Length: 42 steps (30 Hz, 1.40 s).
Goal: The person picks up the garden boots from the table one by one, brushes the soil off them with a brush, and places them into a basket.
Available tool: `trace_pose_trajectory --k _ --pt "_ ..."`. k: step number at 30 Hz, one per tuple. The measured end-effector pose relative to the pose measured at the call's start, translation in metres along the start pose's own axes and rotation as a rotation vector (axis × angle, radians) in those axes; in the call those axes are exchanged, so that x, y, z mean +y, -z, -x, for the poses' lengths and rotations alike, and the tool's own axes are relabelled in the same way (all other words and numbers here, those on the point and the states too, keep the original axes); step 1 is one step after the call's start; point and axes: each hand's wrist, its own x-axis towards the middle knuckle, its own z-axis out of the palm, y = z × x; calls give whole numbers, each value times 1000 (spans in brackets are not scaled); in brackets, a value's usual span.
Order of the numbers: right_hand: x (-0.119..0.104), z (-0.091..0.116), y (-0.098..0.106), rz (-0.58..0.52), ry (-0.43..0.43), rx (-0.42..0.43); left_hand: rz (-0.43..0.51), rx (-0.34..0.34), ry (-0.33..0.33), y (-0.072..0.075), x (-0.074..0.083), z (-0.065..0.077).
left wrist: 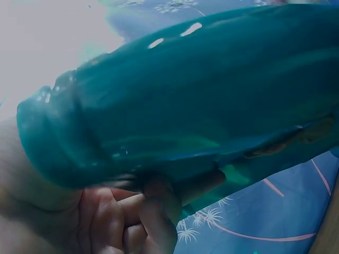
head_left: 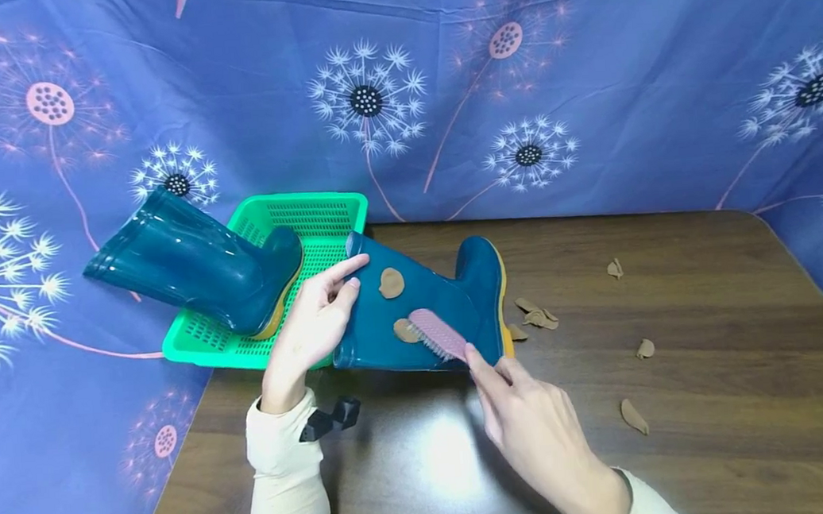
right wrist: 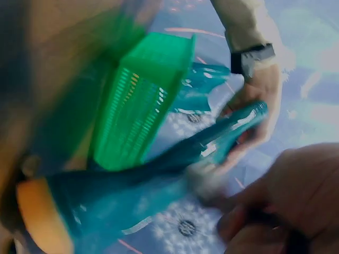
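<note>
A teal rain boot with a yellow sole lies on its side over the table, toe to the right. My left hand grips its shaft near the opening; in the left wrist view the fingers curl by the shaft. My right hand holds a pink brush, its pale bristles at the shaft beside a brown clay-like patch. Another brown patch sticks higher on the shaft. In the right wrist view the brush is blurred.
A green plastic basket stands at the left with a second teal boot leaning in it, its shaft over the rim. Several brown flakes lie on the wooden table to the right. A dandelion-print cloth hangs behind.
</note>
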Motion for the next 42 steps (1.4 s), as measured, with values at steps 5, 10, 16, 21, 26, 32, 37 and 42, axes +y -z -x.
trace_pose_trajectory --k 5,10,16,21,26,32,37,42 --pt "-4 -2 -1 -25 -7 28 4 0 -4 0 -1 0" --pt "-6 -1 -1 52 -64 40 9 -6 -8 1 -1 0" --pt "-6 -1 -1 -64 -18 33 12 -2 -12 0 -2 0" --pt "-2 0 -2 -6 -57 64 12 -6 -13 0 -3 -1" --pt "-1 1 -4 -81 16 68 10 -3 -13 -1 -3 -2" --pt "2 0 -5 -46 -26 81 14 -6 -13 0 -3 -2" --pt "1 0 -5 -29 5 32 -1 8 -12 0 -2 -1" --pt "1 -1 -4 5 -74 46 3 2 -7 0 -3 -1"
